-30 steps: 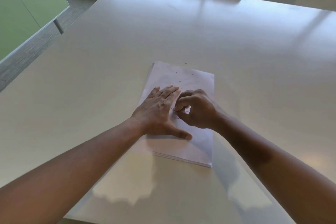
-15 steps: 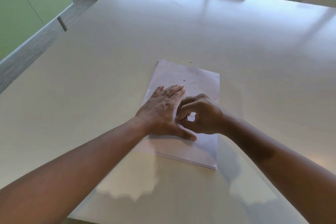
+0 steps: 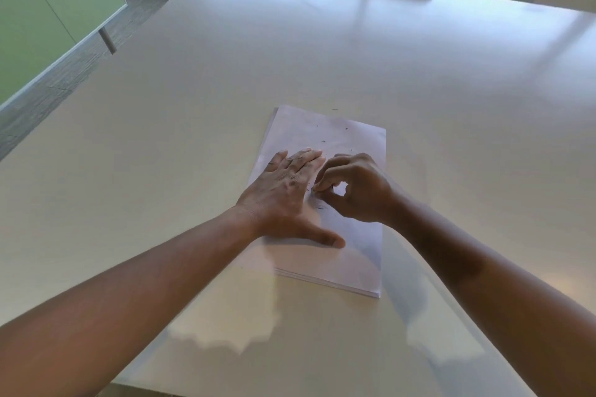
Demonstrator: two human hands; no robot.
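The left hand (image 3: 287, 193) is lying flat, fingers straight, on the paper stack (image 3: 351, 255), probably to keep the sheets from sliding. Beside its fingertips, the right hand (image 3: 354, 190) is pinching thumb and forefinger, seemingly on one of the dark bits (image 3: 323, 141).

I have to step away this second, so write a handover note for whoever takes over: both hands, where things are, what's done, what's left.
Left hand: flat, presses the paper stack down on the table.
Right hand: thumb and forefinger pinch at the top sheet, apparently on one of the dark slivers.
Slivers: scattered over the sheet's far half, some beside the right hand, one on the table past the far edge.
Done: no collected pile in view.
Left: probably picking up the remaining slivers, with the stack held down.
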